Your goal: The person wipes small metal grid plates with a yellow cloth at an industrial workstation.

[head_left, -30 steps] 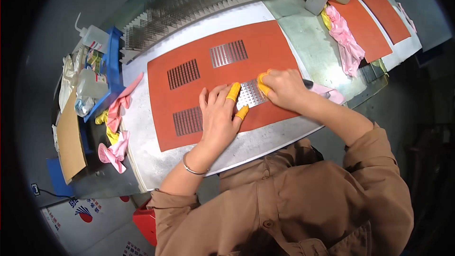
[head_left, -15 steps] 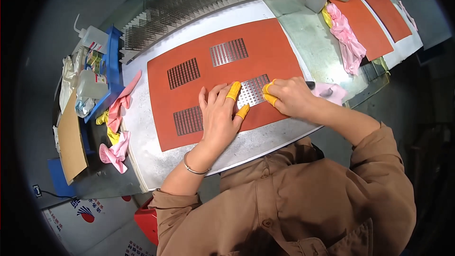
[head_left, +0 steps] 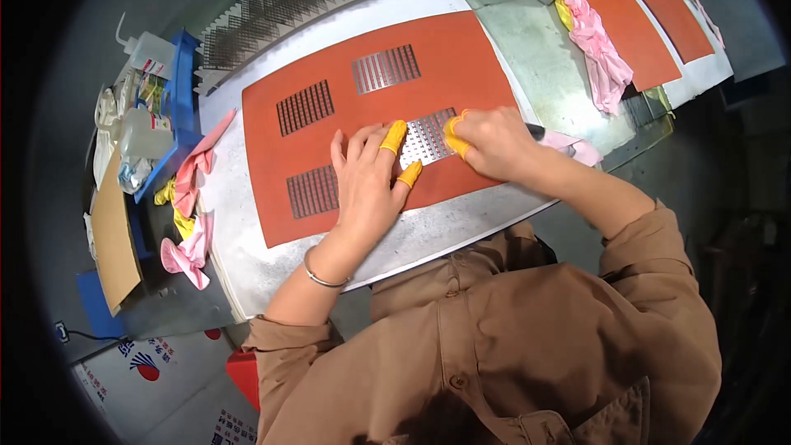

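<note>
The holed metal plate [head_left: 428, 138] lies on the red mat [head_left: 449, 53], right of its middle. The left hand [head_left: 362, 183] touches it, finger and thumb apart; the right hand [head_left: 494, 142] curls nearer the mat's right edge, I can't tell its grip. Pressing flat should stop slips.

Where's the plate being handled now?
Head view, right of centre: the metal plate lies on the orange mat, between left hand and right hand.
</note>
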Motion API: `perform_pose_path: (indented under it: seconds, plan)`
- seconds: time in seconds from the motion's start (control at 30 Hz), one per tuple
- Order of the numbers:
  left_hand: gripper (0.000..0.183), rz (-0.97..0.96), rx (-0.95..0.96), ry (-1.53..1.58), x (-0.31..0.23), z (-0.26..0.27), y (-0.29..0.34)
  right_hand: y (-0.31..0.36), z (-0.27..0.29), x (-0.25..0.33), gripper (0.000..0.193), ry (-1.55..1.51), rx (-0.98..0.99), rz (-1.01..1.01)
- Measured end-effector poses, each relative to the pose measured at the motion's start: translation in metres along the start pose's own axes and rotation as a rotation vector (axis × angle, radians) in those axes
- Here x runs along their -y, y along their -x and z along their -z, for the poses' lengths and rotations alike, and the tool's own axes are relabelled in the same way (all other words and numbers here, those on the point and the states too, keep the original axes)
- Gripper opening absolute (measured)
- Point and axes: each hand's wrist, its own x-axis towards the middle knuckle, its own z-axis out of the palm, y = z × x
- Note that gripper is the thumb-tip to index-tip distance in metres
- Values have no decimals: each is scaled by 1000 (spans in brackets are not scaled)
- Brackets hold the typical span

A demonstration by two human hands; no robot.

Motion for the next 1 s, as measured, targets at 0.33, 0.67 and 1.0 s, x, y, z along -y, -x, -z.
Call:
perform_pose_path:
  seconds: [0.33, 0.67, 1.0]
  plan:
    - [47, -7, -16, -6, 3, -2, 3, 3, 1, 6, 9, 5, 82, -66]
    - [46, -15, -18, -9, 4, -1, 2, 8, 4, 9, 9, -12, 40, -123]
    - [47, -3, -5, -7, 0, 1, 1, -23, 1, -18, 11, 67, -6, -145]
